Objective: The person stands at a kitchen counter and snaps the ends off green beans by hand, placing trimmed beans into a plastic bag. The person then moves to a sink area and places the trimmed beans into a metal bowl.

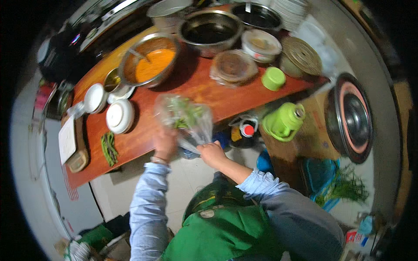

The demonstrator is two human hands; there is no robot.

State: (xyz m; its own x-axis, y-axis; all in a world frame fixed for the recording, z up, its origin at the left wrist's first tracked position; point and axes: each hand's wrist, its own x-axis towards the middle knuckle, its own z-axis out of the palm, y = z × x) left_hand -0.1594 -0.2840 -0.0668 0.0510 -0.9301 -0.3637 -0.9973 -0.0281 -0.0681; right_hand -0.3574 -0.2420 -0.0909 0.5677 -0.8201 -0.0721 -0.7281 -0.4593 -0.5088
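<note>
A clear plastic bag (203, 125) with green vegetables (184, 112) inside is in front of me, partly over the front edge of the red-brown wooden table (143, 111). My right hand (212, 154) is closed on the gathered side of the bag. My left hand (166, 142) is blurred against the bag's left side; its fingers are not clear enough to tell their hold. A small bunch of green bean pods (109, 148) lies on the table to the left, near an upturned white bowl (120, 116).
A steel bowl of orange liquid (153, 65) with a utensil stands behind the bag. Further back are a dark-filled steel basin (210, 31) and lidded containers. A green cup (273, 79) is near the edge; a green thermos (284, 122) stands on a lower surface at right.
</note>
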